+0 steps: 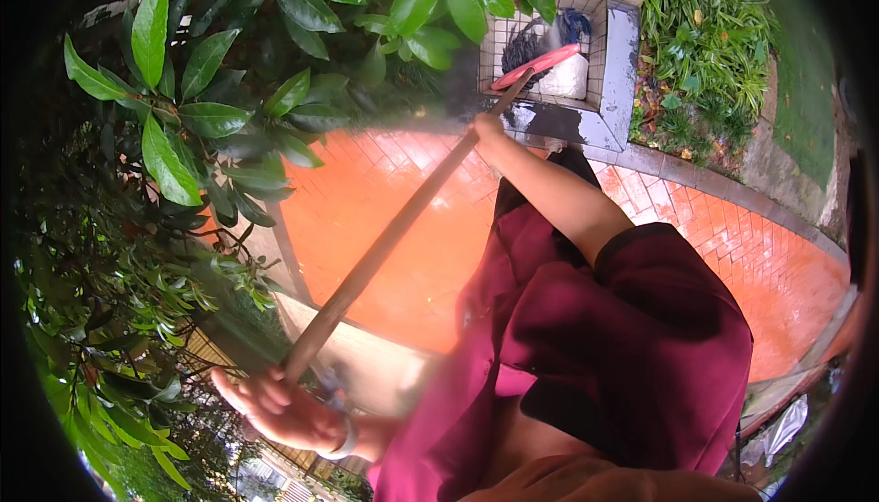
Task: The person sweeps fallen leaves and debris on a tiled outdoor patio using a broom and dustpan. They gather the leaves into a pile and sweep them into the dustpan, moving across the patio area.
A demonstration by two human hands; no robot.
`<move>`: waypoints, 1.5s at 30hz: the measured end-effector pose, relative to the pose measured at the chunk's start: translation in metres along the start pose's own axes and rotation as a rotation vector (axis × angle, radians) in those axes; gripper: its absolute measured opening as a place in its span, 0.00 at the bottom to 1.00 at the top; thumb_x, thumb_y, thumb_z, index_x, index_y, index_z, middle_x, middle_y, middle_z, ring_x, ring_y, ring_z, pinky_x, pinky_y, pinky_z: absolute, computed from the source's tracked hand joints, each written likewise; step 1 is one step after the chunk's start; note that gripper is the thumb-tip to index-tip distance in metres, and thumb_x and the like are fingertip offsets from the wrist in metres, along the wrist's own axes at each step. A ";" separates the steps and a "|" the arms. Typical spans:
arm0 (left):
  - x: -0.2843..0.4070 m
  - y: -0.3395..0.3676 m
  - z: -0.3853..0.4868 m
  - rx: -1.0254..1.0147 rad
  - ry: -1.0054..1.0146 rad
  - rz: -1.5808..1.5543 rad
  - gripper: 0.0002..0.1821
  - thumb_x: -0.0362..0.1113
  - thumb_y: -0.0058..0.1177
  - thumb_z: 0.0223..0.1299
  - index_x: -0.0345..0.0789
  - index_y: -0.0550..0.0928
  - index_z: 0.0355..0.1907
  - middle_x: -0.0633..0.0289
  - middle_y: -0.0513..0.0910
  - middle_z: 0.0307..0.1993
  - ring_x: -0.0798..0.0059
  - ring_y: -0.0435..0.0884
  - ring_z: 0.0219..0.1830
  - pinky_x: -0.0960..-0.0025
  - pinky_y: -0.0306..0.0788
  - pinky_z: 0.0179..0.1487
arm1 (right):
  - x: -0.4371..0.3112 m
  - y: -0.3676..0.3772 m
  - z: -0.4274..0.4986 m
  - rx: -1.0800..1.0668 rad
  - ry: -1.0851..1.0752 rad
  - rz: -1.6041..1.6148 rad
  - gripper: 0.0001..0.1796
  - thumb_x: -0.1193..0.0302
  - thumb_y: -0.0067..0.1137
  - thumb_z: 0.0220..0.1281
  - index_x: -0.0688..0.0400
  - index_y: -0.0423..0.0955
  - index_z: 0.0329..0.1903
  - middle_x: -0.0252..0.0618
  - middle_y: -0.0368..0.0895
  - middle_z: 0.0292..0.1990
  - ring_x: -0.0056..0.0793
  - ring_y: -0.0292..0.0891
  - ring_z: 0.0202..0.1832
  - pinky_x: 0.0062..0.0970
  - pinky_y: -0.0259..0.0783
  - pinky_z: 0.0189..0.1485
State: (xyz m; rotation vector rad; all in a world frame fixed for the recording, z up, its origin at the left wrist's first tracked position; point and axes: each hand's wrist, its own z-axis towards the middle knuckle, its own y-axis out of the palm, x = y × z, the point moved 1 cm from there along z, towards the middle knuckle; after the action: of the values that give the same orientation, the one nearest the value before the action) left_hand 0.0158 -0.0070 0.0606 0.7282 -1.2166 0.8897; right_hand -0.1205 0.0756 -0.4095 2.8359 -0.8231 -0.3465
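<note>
My right hand [487, 129] grips a long wooden handle [384, 244] low down, near a tiled outdoor basin [621, 69]. At the handle's upper end my left hand [285, 402], with a pale band at the wrist, is wrapped around it, some fingers loosely extended and blurred. The handle runs to a pink mop head bar [539, 68], tilted across the basin. Dark mop strands [525, 45] hang beyond the bar, inside the basin. Beside them lie a white object [566, 79] and a dark blue cloth-like thing [575, 23], partly covered. A blurred pale streak, perhaps water, falls beside the blue thing.
Wet orange paving [384, 206] surrounds me. Leafy branches [206, 117] reach in from the left, close to the handle. A planted bed [707, 55] and a stone kerb [728, 196] border the right side. The basin's dark rim [549, 121] is wet and worn.
</note>
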 end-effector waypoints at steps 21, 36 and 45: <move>-0.008 0.069 -0.021 -0.762 0.088 -0.310 0.10 0.35 0.34 0.66 0.35 0.67 0.29 0.73 0.53 0.08 0.84 0.52 0.10 0.79 0.55 0.18 | 0.033 -0.085 0.201 -0.337 -0.235 0.179 0.02 0.76 0.40 0.56 0.58 0.64 0.31 0.40 0.65 0.20 0.32 0.64 0.21 0.32 0.64 0.22; -0.054 -0.168 -0.011 0.165 0.047 -0.029 0.19 0.34 0.40 0.58 0.28 0.67 0.51 0.71 0.67 0.16 0.82 0.65 0.20 0.78 0.62 0.32 | -0.008 -0.028 -0.035 -0.026 0.040 0.109 0.04 0.75 0.42 0.58 0.62 0.62 0.31 0.38 0.66 0.23 0.28 0.64 0.21 0.31 0.67 0.24; -0.081 -0.218 -0.068 0.312 -0.121 0.156 0.16 0.34 0.46 0.54 0.29 0.73 0.44 0.63 0.73 0.19 0.71 0.71 0.27 0.68 0.67 0.41 | 0.047 -0.077 -0.003 -0.063 0.115 0.005 0.02 0.76 0.39 0.56 0.60 0.61 0.29 0.37 0.64 0.21 0.29 0.63 0.21 0.32 0.67 0.25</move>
State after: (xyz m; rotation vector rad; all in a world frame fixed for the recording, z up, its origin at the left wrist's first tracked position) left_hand 0.2307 -0.0680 -0.0338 0.9562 -1.2688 1.1960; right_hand -0.0418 0.1144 -0.4321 2.7657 -0.7816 -0.2027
